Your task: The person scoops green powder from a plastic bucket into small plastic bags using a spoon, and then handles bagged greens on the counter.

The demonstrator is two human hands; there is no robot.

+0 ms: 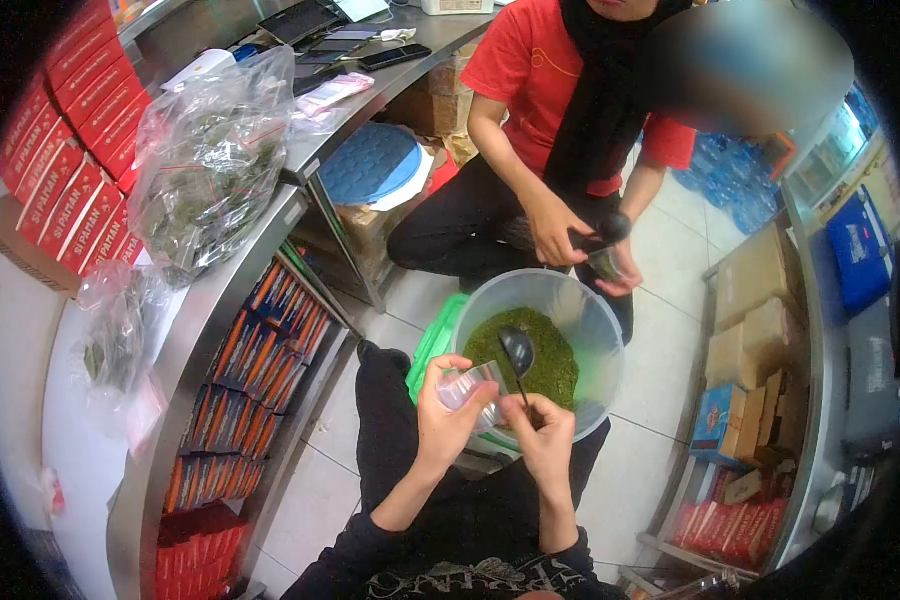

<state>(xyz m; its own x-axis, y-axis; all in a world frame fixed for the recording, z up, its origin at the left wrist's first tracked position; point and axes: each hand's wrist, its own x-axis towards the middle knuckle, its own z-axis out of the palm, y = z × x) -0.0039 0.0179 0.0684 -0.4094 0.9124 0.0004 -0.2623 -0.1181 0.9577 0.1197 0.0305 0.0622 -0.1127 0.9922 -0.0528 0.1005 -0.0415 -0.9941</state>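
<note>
Steel-edged, the long counter (202, 312) ran down the left side, with stacked red boxes (75, 190) and a big clear bag (208, 185) of green flakes on top. Across from the wearer sat a co-worker (532, 62) in a red shirt and black trousers, a black scoop in one hand and a small clear pouch (607, 264) in the other. Between the two people stood a round, translucent tub (598, 335), a bright green plastic piece (436, 342) just beside its left side. Loose green leafy material (558, 378) covered the tub's bottom. At the tub's near rim, the left hand (448, 412) had its thumb and fingers closed around a small clear packet (467, 393), while the right hand (542, 432), close beside it, pinched the thin handle of a black ladle (517, 350) between thumb and fingertips. Whether those fingertips also touched the packet could not be told. The ladle's round bowl lay over the green material, inside the tub and away from its walls; whether it touched the leaves was unclear.
</note>
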